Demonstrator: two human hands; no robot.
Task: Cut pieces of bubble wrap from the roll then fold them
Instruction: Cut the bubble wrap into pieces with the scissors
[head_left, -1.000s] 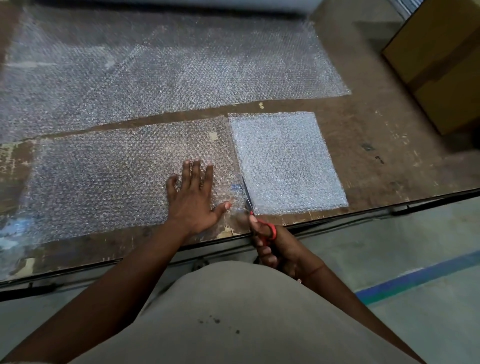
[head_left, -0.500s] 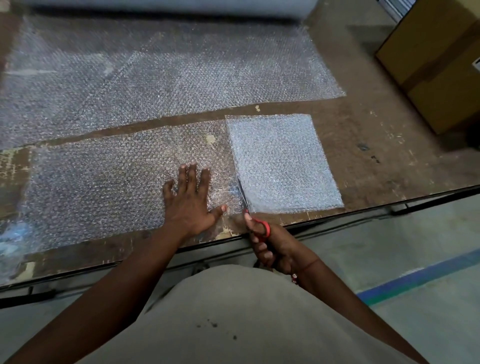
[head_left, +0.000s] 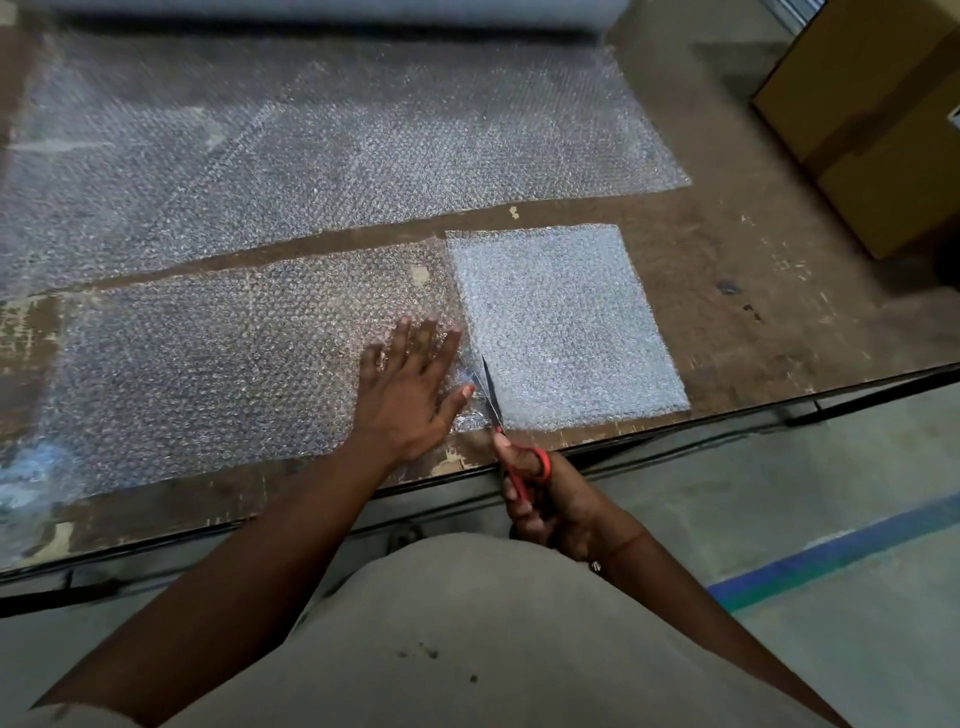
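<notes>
Right hand (head_left: 550, 499) gripping red-handled scissors (head_left: 511, 441); left hand (head_left: 410, 387) flat, fingers straight, pressing the clear single-layer bubble wrap strip (head_left: 218, 358).

Scissor blades part-open, tips pointing away from the person, at the strip's near edge just left of the whiter folded bubble wrap rectangle (head_left: 561, 322), which lies beside the strip near the front edge of the worn brown wooden table (head_left: 753, 291). Wide unrolled bubble wrap sheet (head_left: 332, 150) lies behind both, running to the grey roll (head_left: 332, 10) at the far edge. Brown cardboard box (head_left: 878, 114) stands at far right, flaps closed; contents not visible.
</notes>
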